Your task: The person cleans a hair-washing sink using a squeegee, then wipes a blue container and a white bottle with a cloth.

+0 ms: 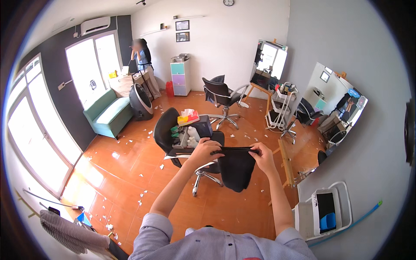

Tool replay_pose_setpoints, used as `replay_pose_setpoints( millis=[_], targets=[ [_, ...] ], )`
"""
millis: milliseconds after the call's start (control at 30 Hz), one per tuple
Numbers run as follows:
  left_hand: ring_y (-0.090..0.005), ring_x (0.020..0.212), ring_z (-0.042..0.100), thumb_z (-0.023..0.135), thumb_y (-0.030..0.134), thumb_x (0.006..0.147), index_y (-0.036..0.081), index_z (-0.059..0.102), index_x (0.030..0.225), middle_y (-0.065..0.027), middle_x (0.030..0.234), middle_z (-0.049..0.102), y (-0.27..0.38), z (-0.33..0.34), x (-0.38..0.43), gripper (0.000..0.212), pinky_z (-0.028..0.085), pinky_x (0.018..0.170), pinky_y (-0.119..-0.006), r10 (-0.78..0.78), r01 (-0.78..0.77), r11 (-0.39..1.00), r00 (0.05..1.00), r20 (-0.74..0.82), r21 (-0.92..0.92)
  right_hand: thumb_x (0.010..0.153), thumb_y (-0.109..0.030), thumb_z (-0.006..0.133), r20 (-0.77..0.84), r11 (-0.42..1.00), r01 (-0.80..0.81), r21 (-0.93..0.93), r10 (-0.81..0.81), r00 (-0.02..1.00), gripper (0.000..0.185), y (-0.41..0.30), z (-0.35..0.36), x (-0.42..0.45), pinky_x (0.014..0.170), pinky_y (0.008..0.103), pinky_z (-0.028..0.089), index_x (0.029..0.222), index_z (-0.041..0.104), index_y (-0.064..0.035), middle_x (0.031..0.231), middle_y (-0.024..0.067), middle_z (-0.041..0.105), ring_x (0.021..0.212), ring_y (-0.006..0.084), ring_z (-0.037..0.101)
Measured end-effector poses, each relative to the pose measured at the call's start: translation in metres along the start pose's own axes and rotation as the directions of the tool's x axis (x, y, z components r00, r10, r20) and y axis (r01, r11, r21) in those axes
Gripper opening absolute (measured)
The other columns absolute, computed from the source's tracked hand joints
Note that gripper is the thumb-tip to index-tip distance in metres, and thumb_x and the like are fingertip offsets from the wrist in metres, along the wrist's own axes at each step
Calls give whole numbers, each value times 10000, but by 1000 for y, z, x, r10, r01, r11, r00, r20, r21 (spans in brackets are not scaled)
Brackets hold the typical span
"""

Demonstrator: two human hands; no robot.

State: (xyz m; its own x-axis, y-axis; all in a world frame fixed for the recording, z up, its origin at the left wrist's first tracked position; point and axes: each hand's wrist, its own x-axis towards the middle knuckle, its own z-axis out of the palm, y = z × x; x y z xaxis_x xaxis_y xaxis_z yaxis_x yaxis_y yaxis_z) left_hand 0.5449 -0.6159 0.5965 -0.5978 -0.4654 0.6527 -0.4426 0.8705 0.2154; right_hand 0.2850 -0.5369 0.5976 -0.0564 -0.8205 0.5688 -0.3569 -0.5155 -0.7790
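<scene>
A folded black cloth (237, 169) hangs between my two hands, its top edge stretched level and its lower part drooping. My left hand (207, 152) pinches the top left corner, and my right hand (261, 156) pinches the top right one. Just beyond the cloth stands a black salon chair (167, 130) on a chrome star base. Its seat carries a grey caddy (182, 139) with white bottles (193, 133), a dark box (203, 125) and a red and yellow tissue box (188, 117).
White paper scraps (110, 226) litter the orange tile floor (182, 214). Ahead are a second salon chair (224, 91), a trolley (281, 104) and a green sofa (110, 110). Along the right wall stand a leaning mirror (334, 97) and a white cart (308, 217). A person (143, 58) stands by a desk.
</scene>
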Motion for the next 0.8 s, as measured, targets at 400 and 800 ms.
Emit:
replay_pose_setpoints(
  millis=[400, 800],
  targets=[
    [-249, 725, 587, 784, 169, 703, 54, 573, 914, -74, 781, 587, -37, -41, -34, 320, 467, 668, -322, -244, 225, 930, 969, -29, -289, 763, 70, 648, 116, 999, 13, -36, -9, 993, 164, -10, 69, 32, 631, 237, 467, 907, 624, -4, 810, 61, 624, 693, 88, 571],
    [-75, 849, 568, 678, 173, 841, 30, 597, 1122, 4, 915, 634, -63, -56, -65, 325, 455, 779, -234, -450, 332, 429, 885, 120, -840, 795, 37, 648, 150, 942, -85, 325, 38, 988, 292, -10, 124, 47, 744, 235, 463, 1074, 619, -42, 976, 29, 627, 833, 99, 574]
  ],
)
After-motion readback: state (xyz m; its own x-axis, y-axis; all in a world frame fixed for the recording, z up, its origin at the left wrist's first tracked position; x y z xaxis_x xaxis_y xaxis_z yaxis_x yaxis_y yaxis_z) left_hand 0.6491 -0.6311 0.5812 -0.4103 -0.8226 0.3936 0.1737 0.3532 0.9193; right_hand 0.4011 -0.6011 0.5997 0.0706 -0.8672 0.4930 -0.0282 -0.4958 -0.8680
